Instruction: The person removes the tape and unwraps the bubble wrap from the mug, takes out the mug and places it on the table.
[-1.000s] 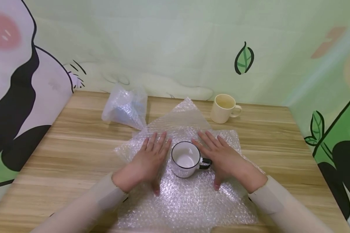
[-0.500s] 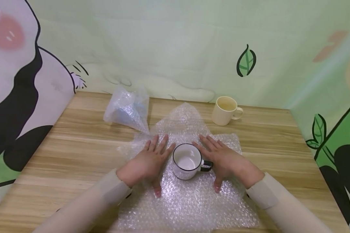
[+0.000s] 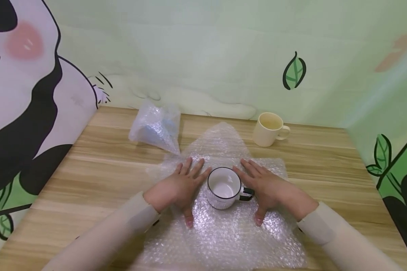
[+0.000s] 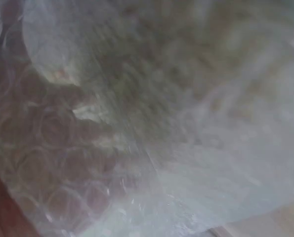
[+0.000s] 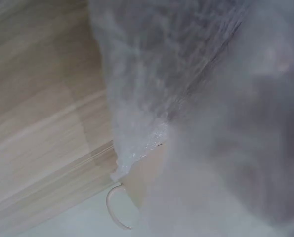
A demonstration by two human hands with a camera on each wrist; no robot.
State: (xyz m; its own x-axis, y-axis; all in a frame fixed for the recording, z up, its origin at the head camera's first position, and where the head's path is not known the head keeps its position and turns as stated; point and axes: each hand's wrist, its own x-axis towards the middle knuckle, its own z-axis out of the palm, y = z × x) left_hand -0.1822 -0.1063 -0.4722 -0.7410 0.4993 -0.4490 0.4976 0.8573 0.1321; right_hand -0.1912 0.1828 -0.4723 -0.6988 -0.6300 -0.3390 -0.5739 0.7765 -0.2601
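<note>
A white enamel-style mug [image 3: 224,201] with a black rim and black handle stands upright on a sheet of bubble wrap [image 3: 224,241]. My left hand [image 3: 184,186] rests on the wrap to the left of the mug, fingers spread, index fingertip right by the rim. On the handle side my right hand [image 3: 268,184] also lies with fingers spread on the sheet. Neither hand grips anything. Blurred bubble wrap [image 4: 151,148] fills most of the left wrist view. In the right wrist view, wrap [image 5: 142,89] covers much of the picture and hides the hand.
A cream mug [image 3: 265,134] stands at the back right of the wooden table [image 3: 115,150], near the wall. At the back left sits a bubble-wrapped bundle [image 3: 156,128] with something blue inside. A printed backdrop [image 3: 203,56] rises behind the table.
The head view has shifted, so everything sits slightly further right. The wrap's far corner looks rounder, and my left fingers are spread a bit wider. The enamel mug stays between my hands.
</note>
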